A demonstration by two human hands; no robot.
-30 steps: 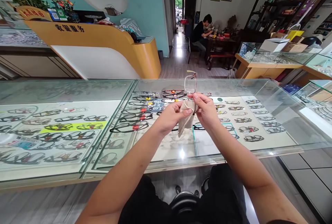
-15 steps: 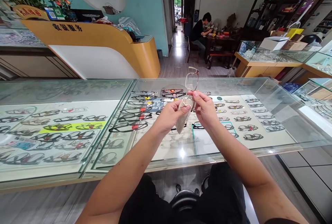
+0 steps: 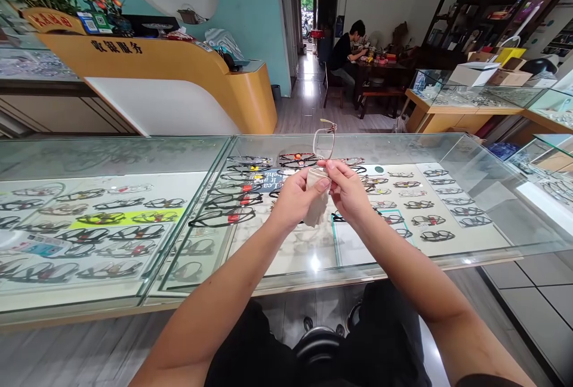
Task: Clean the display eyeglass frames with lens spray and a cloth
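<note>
A thin-framed pair of glasses (image 3: 324,141) stands on end above the glass display counter (image 3: 430,145), one lens up. My right hand (image 3: 344,189) pinches the glasses at the bottom of that lens. My left hand (image 3: 296,197) grips a beige cleaning cloth (image 3: 316,203) that is pressed against the lower part of the glasses and hangs down between both hands. The lower lens is hidden by the cloth and my fingers.
Rows of spectacle frames (image 3: 221,200) lie under the counter glass on both sides. A yellow reception desk (image 3: 179,70) stands beyond at the left. A person (image 3: 347,55) sits at a table at the back. More glass cases (image 3: 483,100) line the right.
Both hands with the glasses and cloth have shifted slightly left and up, and the glasses have turned a little between my fingers.
</note>
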